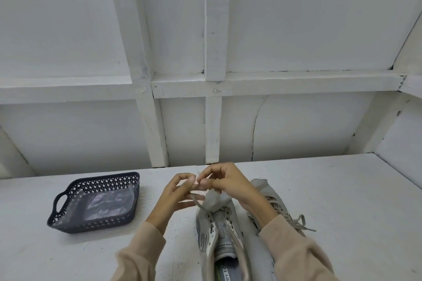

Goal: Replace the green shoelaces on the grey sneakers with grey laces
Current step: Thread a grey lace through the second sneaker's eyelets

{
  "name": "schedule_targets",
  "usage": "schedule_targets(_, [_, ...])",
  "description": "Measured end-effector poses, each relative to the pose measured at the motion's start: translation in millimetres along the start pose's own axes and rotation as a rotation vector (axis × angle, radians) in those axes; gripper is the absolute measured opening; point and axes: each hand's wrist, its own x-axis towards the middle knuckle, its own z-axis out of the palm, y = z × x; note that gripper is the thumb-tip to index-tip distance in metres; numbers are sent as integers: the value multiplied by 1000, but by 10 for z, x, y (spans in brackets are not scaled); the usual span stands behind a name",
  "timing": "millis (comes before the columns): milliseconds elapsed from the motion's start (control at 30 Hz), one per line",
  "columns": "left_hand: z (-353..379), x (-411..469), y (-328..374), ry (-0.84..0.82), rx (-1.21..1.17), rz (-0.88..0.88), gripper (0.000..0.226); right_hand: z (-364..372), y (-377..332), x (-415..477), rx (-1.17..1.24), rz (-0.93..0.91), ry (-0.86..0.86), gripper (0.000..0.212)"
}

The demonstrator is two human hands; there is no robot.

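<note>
near sneaker point(217, 230) lies heel toward the camera on the white table point(342, 189), part laced.
above its toe, left hand point(175, 194) and right hand point(228, 182) each pinch the grey lace point(198, 202) in curled fingertips; second sneaker point(261, 186) just right, dark basket point(102, 177) left.

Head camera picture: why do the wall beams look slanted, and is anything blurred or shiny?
Head view: the wide-angle lens splays the white beams outward; light is soft, shadows faint; the left hand and right hand pinching the grey lace look slightly motion-blurred; the plastic bag in the basket shows mild glare.
</note>
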Motion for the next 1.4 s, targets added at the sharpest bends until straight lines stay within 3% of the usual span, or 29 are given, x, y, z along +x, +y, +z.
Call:
schedule_targets(100, [51, 40, -22, 72, 21, -18, 46, 63, 14, -21, -119, -17, -62, 8])
schedule_targets(333, [224, -33, -34, 248, -117, 38, 15, 67, 61, -66, -101, -38, 48, 8])
schedule_targets(500, [256, -52, -92, 226, -153, 128, 27, 26, 51, -90, -43, -54, 9, 11])
schedule_targets(633, [204, -19, -74, 175, -146, 194, 22, -2, 73, -119, 57, -66, -26, 10])
schedule_targets(800, [78, 51, -12, 265, -215, 224, 12, -198, 170, -115, -185, 61, -97, 8])
schedule_targets(900, [-95, 72, -103, 41, 1, 142, 27, -361, 276, -136, -465, 184, -266, 10])
schedule_targets(967, [-197, 58, -152, -101, 235, 85, 23, -422, 366, -155, -586, 267, -302, 12])
schedule_targets(1033, [-318, 103, -214, -102, 573, 120, 8, -438, 449, -176, -628, 329, -233, 9])
schedule_targets(1100, [-412, 144, -260, -27, 955, 189, 22, -435, 515, -184, -622, 349, -116, 12])
schedule_targets(1133, [-426, 134, -261, 12, 1036, 219, 24, -430, 538, -184, -609, 344, -77, 14])
schedule_targets(1233, [-398, 100, -367, 3, 962, 257, 21, -427, 579, -176, -580, 332, -54, 10])
schedule_targets(1400, [-176, 15, -548, -58, 871, 209, 19, -423, 597, -179, -536, 352, -50, 21])
